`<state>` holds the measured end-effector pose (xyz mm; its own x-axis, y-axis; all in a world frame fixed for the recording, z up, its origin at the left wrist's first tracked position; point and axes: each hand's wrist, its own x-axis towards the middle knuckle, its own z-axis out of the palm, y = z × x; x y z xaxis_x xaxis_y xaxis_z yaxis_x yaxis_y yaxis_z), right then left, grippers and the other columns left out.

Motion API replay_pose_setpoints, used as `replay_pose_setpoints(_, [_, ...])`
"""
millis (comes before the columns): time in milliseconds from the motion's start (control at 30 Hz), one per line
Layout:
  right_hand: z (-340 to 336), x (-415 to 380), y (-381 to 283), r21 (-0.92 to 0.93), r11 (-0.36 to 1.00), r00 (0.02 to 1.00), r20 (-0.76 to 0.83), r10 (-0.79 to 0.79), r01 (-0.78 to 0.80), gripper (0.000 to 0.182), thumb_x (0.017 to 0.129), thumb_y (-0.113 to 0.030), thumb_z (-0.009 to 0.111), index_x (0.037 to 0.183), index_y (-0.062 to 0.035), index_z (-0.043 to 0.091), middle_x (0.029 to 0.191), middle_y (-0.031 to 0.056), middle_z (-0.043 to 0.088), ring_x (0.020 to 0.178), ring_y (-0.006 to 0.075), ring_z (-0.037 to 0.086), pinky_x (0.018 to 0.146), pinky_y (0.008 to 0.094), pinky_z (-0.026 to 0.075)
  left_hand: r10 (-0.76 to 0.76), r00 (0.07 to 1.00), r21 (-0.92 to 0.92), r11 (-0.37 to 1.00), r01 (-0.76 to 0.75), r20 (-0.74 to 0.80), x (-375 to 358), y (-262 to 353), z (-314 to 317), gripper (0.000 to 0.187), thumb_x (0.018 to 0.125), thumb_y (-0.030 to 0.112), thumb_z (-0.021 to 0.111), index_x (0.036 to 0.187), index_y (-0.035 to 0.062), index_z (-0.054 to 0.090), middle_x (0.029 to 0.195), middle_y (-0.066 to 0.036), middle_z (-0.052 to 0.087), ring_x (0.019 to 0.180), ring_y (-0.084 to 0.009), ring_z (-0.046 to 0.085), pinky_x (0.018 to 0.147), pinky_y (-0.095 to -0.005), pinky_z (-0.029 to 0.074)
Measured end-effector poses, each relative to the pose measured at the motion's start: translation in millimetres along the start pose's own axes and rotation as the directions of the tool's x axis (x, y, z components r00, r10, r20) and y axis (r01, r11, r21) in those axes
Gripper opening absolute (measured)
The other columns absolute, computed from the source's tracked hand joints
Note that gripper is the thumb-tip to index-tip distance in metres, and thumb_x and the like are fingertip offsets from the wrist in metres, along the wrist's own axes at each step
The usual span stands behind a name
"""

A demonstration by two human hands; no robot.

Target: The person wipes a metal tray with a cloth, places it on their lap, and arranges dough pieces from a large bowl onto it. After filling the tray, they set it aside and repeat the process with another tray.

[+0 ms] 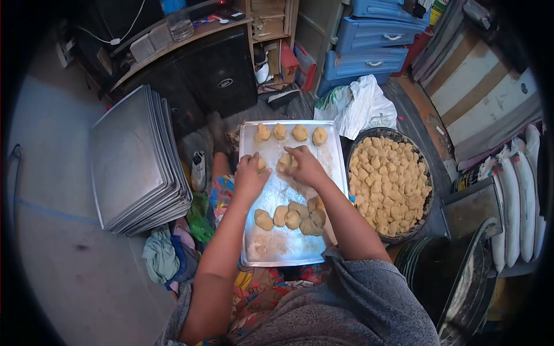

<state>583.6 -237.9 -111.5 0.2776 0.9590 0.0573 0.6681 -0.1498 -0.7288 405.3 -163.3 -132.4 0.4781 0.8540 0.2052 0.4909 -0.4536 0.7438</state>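
A metal baking tray (288, 251) rests across my lap. My left hand (251, 175) curls over a dough ball (262, 165) near the tray's left edge. To its right, the fingers of my right hand (304, 165) close round another dough ball (284, 162), partly covering it. Several rounded dough balls (299, 133) are lined up along the far edge. Nearer to me lies a cluster of dough pieces (292, 219), some pressed against each other, partly behind my right forearm.
On the right, a large round dark-rimmed pan (431, 199) holds many dough pieces. A stack of metal trays (135, 161) leans at the left. Behind are a white plastic bag (369, 106) and blue drawers (369, 63). Crumpled cloths (161, 256) lie at the lower left.
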Motion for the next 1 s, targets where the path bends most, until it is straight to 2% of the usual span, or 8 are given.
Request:
replay_pose_setpoints(67, [-1.7, 5.7, -1.4, -0.25, 0.967, 0.995, 0.068, 0.066, -0.047, 0.066, 0.071, -0.03, 0.076, 0.13, -0.0133, 0.051, 0.123, 0.0165, 0.049, 0.113, 0.033, 0.052, 0.093, 0.0413, 0.043, -0.037, 0.998, 0.4, 0.916, 0.014, 0.051, 9.9, -2.7, 11.4, 0.059, 0.081, 0.032, 0.067, 0.129, 0.0032, 0.048, 0.126, -0.02, 0.047, 0.114, -0.0347, 0.049, 0.091, -0.0459, 0.041])
replay_pose_setpoints(200, [0.0, 19.9, 54.3, 0.15, 0.989, 0.974, -0.226, 0.027, 0.007, 0.06, 0.07, -0.023, 0.076, 0.123, -0.0092, 0.053, 0.113, 0.0197, 0.053, 0.108, 0.0358, 0.052, 0.092, 0.0418, 0.042, 0.044, 0.998, 0.364, 0.93, -0.054, 0.035, 7.0, 0.0, 7.1, 0.058, 0.08, 0.03, 0.066, 0.13, 0.0074, 0.048, 0.131, -0.015, 0.045, 0.119, -0.034, 0.044, 0.098, -0.0454, 0.034])
replay_pose_setpoints(300, [-30.1, 24.8, 57.3, -0.201, 0.976, 0.889, -0.457, -0.018, -0.084, 0.051, 0.074, -0.017, 0.071, 0.122, -0.0102, 0.056, 0.115, 0.0207, 0.055, 0.106, 0.0362, 0.053, 0.092, 0.0419, 0.043, 0.301, 0.948, 0.294, 0.902, -0.317, 0.098, 9.7, 8.6, 7.3, 0.055, 0.078, 0.022, 0.067, 0.129, 0.0091, 0.051, 0.13, -0.015, 0.047, 0.121, -0.0323, 0.044, 0.102, -0.043, 0.029])
replay_pose_setpoints(667, [-15.5, 35.1, 56.7, -0.332, 0.942, 0.869, -0.479, -0.123, -0.05, 0.055, 0.072, -0.007, 0.068, 0.125, -0.0144, 0.054, 0.122, 0.0167, 0.053, 0.111, 0.0341, 0.05, 0.095, 0.0425, 0.04, 0.171, 0.964, 0.339, 0.912, -0.232, 0.202, 26.3, 13.7, 24.5, 0.041, 0.078, 0.016, 0.064, 0.119, 0.0111, 0.06, 0.109, -0.012, 0.06, 0.109, -0.0289, 0.052, 0.098, -0.0408, 0.031])
replay_pose_setpoints(733, [-8.2, 13.5, 33.6, -0.042, 0.98, 0.964, -0.175, -0.199, 0.194, 0.051, 0.072, -0.009, 0.068, 0.121, -0.0125, 0.056, 0.123, 0.0154, 0.052, 0.109, 0.034, 0.05, 0.096, 0.0416, 0.04, 0.251, 0.967, 0.243, 0.937, -0.252, 0.034, 20.0, 2.7, 24.4, 0.041, 0.078, 0.015, 0.063, 0.119, 0.0109, 0.059, 0.108, -0.012, 0.06, 0.11, -0.0297, 0.051, 0.097, -0.0424, 0.032])
replay_pose_setpoints(800, [-0.7, -1.7, 16.6, -0.196, 0.951, 0.967, 0.136, -0.217, 0.241, 0.05, 0.071, -0.012, 0.069, 0.119, -0.0105, 0.057, 0.122, 0.0159, 0.052, 0.111, 0.0335, 0.048, 0.095, 0.0402, 0.04, 0.264, 0.963, 0.216, 0.938, -0.271, 0.062, 21.6, -13.3, 28.4, 0.042, 0.078, 0.015, 0.064, 0.12, 0.0107, 0.059, 0.109, -0.013, 0.06, 0.111, -0.0297, 0.05, 0.097, -0.0433, 0.032])
replay_pose_setpoints(867, [11.1, 6.9, 34.5, -0.162, 0.957, 0.971, 0.056, -0.233, 0.239, 0.047, 0.07, -0.017, 0.071, 0.115, -0.0087, 0.058, 0.113, 0.0176, 0.056, 0.106, 0.0333, 0.054, 0.09, 0.0401, 0.044, 0.285, 0.955, 0.192, 0.935, -0.297, 0.085, 19.3, -21.0, 32.7, 0.043, 0.078, 0.015, 0.064, 0.121, 0.0105, 0.058, 0.11, -0.013, 0.06, 0.113, -0.0298, 0.049, 0.097, -0.0443, 0.032])
replay_pose_setpoints(1000, [-4.0, 16.6, 24.9, 0.139, 0.97, 0.954, -0.199, 0.225, -0.2, 0.039, 0.073, -0.024, 0.073, 0.106, -0.0079, 0.059, 0.098, 0.0157, 0.062, 0.086, 0.0337, 0.062, 0.077, 0.0421, 0.049, 0.203, 0.969, 0.335, 0.931, -0.146, -0.142, 11.1, 6.7, 16.9, 0.042, 0.081, 0.02, 0.063, 0.122, 0.0113, 0.057, 0.124, -0.015, 0.051, 0.119, -0.032, 0.043, 0.098, -0.0448, 0.032])
